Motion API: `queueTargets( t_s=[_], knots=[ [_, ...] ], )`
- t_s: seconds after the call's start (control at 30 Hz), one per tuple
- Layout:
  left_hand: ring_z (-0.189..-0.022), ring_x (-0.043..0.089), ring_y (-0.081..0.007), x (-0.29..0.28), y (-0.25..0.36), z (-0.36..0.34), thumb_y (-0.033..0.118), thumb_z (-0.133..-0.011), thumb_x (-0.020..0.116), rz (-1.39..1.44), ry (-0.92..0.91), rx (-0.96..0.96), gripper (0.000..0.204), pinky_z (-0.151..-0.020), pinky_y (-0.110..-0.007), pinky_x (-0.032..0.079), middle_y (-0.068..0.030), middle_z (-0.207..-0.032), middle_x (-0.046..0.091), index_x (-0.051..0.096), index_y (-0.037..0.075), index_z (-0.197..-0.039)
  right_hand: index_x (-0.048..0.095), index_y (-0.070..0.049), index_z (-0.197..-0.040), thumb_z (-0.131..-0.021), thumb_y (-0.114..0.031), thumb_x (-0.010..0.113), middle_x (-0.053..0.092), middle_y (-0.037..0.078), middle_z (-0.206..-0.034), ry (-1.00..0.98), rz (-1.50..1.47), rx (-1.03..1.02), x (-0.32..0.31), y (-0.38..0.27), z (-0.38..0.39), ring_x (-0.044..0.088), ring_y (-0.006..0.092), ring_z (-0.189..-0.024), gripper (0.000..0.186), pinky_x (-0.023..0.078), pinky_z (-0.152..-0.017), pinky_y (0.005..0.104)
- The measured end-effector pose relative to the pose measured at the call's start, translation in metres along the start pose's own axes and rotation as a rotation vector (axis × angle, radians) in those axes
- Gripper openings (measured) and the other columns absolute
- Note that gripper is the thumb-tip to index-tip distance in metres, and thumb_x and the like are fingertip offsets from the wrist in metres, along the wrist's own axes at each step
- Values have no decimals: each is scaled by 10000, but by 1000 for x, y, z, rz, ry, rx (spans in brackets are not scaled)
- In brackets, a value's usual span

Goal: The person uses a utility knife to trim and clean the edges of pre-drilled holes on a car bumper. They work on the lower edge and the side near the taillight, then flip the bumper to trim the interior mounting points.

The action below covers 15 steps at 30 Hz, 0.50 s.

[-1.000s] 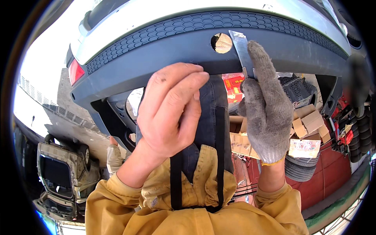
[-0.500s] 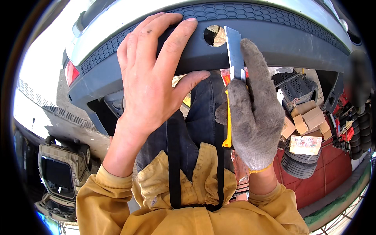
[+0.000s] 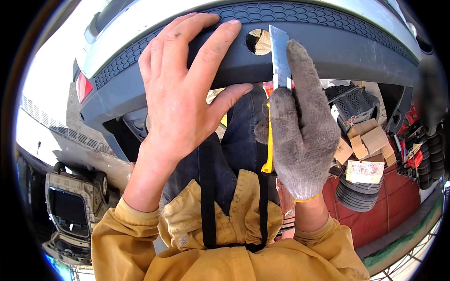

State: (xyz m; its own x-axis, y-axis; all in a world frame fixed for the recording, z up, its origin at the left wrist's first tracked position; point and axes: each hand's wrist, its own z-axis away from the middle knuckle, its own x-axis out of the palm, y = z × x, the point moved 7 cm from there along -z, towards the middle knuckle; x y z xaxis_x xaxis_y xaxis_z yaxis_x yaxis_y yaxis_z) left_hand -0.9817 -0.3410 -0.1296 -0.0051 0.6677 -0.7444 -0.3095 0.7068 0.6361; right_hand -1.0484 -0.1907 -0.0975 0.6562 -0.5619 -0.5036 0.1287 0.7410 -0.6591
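Observation:
A dark grey car bumper (image 3: 337,58) with a honeycomb-textured strip stretches across in front of me. Bare, with fingers and thumb spread, my left hand (image 3: 180,86) rests over its upper face and lower edge, left of a round hole (image 3: 258,42) in the plastic. In a dirty grey knit glove, my right hand (image 3: 304,117) is closed around the yellow handle of a utility knife (image 3: 280,54). Its wide blade is extended and points away from me, beside the hole's right rim. Whether the edge touches the plastic I cannot tell.
Cardboard boxes (image 3: 370,140) sit on stacked tyres (image 3: 358,194) at the right, above a red tiled floor (image 3: 384,218). A black plastic crate (image 3: 354,105) lies behind them. At the lower left is a stripped vehicle body (image 3: 70,210). The bumper carries a red lamp (image 3: 84,87) at its left end.
My right hand and the knife have moved slightly farther forward, so the blade tip sits higher beside the hole. My left hand stays spread on the bumper, almost unmoved.

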Motion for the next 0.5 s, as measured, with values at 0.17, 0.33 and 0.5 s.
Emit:
queueTargets(
  t_s=[0.17, 0.33, 0.5],
  knots=[
    [-1330, 499, -333, 1, 0, 0, 263, -683, 917, -4, 4, 4, 816, -1099, -458, 361, -103, -1433, 557, 606, 134, -1427, 557, -6, -1463, -992, -14, 540, 684, 141, -1285, 25, 88, -114, -2, -1, -3, 671, 86, -729, 472, 548, -589, 236],
    [-1330, 502, -333, 2, 0, 0, 266, -682, 919, -4, 8, 9, 816, -1101, -459, 363, -104, -1431, 561, 608, 132, -1425, 570, -2, -1451, -991, -29, 556, 687, 158, -1301, 18, 80, -114, -2, -2, -5, 699, 132, -855, 460, 576, -712, 267],
    [-1327, 506, -334, 1, 1, -1, 261, -682, 919, 0, 7, 5, 812, -1102, -459, 368, -106, -1429, 564, 612, 128, -1421, 583, -12, -1443, -993, -43, 577, 689, 176, -1303, 18, 60, -130, -1, -5, -7, 706, 162, -951, 450, 580, -786, 287]
  ],
)
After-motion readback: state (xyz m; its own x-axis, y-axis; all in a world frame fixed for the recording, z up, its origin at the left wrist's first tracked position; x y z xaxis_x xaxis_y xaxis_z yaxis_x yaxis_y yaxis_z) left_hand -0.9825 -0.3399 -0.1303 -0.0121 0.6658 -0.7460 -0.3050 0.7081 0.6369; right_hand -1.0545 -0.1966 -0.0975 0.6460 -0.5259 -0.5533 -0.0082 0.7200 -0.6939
